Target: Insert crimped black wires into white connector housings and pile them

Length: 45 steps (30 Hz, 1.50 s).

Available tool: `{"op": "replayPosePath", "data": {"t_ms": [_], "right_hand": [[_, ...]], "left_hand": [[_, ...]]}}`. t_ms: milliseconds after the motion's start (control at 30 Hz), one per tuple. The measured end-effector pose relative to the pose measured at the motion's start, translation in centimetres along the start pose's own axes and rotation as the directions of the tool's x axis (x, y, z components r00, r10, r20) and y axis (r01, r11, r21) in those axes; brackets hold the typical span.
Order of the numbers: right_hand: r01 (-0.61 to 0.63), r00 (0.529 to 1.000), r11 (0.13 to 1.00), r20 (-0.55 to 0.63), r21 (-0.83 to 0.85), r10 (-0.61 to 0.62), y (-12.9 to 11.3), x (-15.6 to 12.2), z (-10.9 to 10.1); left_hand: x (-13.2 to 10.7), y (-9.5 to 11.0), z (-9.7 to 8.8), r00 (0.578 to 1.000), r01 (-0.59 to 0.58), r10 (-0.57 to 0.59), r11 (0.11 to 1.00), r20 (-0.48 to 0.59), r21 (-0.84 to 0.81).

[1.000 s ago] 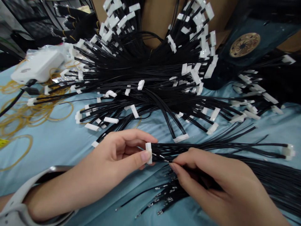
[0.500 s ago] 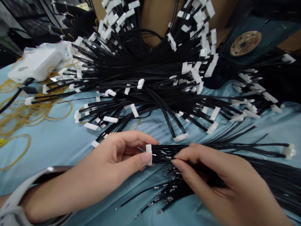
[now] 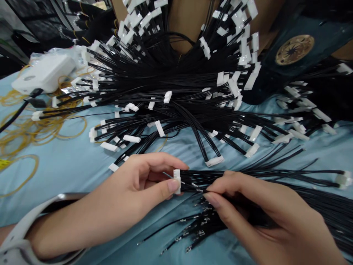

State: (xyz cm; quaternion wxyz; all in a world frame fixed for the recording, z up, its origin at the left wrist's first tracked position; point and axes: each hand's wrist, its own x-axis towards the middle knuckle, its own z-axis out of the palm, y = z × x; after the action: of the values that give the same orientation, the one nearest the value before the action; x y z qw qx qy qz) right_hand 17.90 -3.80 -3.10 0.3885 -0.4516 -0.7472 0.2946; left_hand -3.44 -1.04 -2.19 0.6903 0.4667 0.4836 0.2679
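My left hand (image 3: 132, 191) pinches a small white connector housing (image 3: 177, 181) between thumb and forefinger, its black wires running off to the right. My right hand (image 3: 264, 213) is closed in a pinch on a thin black wire (image 3: 200, 189) just right of the housing, its metal terminal tip pointing at the connector. Below both hands lies a loose bundle of black wires with bare metal terminals (image 3: 193, 230) on the blue cloth (image 3: 68, 165).
A big heap of finished black wire harnesses with white connectors (image 3: 179, 84) fills the middle and back. Yellow rubber bands (image 3: 30, 129) and a white box (image 3: 44, 73) lie at the left. A dark blue tin with a gold emblem (image 3: 294, 49) stands at the back right.
My right hand has shifted slightly right and down, bringing the wire tip closer to the connector. My left hand holds its grip almost unmoved.
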Motion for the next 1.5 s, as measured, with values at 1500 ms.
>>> {"op": "replayPosePath", "data": {"t_ms": [1500], "right_hand": [[0.010, 0.994, 0.987, 0.105, -0.162, 0.007, 0.2, 0.5, 0.3]], "left_hand": [[-0.1, 0.4, 0.4, 0.999, 0.013, -0.012, 1.000, -0.046, 0.024]]}}
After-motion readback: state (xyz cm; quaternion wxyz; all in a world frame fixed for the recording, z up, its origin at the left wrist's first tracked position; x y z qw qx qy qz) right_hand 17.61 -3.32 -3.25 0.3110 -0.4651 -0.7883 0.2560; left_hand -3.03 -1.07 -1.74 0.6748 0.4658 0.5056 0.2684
